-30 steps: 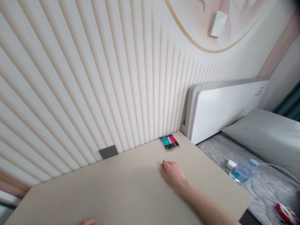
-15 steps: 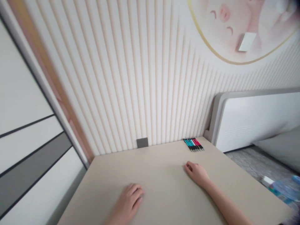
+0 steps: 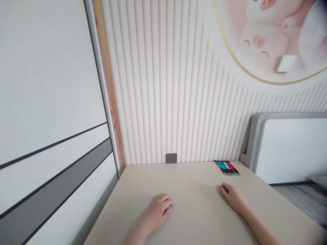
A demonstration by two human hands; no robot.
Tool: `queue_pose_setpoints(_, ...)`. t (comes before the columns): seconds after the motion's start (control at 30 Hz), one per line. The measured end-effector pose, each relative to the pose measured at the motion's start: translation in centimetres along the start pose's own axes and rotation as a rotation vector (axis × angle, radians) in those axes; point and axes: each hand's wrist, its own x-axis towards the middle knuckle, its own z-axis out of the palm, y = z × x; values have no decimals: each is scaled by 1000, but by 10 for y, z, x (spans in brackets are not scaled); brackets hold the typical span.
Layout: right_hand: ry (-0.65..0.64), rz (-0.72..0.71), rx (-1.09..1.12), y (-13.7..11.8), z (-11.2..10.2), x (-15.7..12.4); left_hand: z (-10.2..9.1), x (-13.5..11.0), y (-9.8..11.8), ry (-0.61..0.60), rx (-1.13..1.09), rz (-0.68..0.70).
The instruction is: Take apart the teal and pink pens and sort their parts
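Note:
My left hand [image 3: 161, 210] rests palm down on the beige tabletop [image 3: 194, 211], its fingers loosely bent and the thumb apart from them. A small greyish patch shows between thumb and fingers, too faint to make out. Farther right, my right hand [image 3: 232, 196] lies on its side on the same surface, fingers curled in toward the thumb with a dark hollow between, and no object visible in it. Just beyond it, a row of several pens [image 3: 227, 168] with turquoise, white and red barrels and black ends lies side by side, apart from the hand.
A ribbed cream wall [image 3: 158, 102] rises behind the table, with a dark grey socket [image 3: 171, 158] at the table's back edge. The white and grey cabinet [image 3: 51, 85] stands left. At right are a bed headboard [image 3: 293, 146] and a round pig picture [image 3: 265, 44] above.
The view has turned left and levelled, so table, pens and hands appear farther right. Both hands stay on the tabletop in much the same pose.

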Motion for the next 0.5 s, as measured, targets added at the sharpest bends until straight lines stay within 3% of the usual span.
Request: queue_pose_setpoints(0.5,12,17,25,1,1,2,3,5,-1,11,33,27)
